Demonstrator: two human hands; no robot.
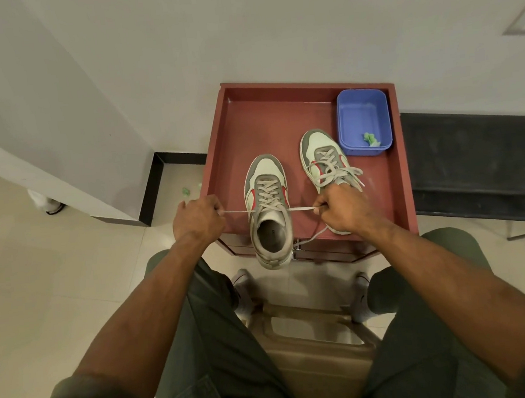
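Note:
A grey, white and red sneaker (268, 211) lies on the red-brown cabinet top (249, 130), its heel sticking out past the front edge. Its two lace ends are stretched taut sideways. My left hand (198, 220) grips the left lace end (235, 212) in a fist. My right hand (343, 209) grips the right lace end (301, 208) and covers the heel of a second, matching sneaker (326, 161), whose laces are tied in a bow.
A blue plastic tub (364, 120) holding a green scrap stands at the cabinet's back right corner. A white wall rises behind. A black bench (473, 161) is to the right, and a tiled floor to the left. My knees flank a stool below.

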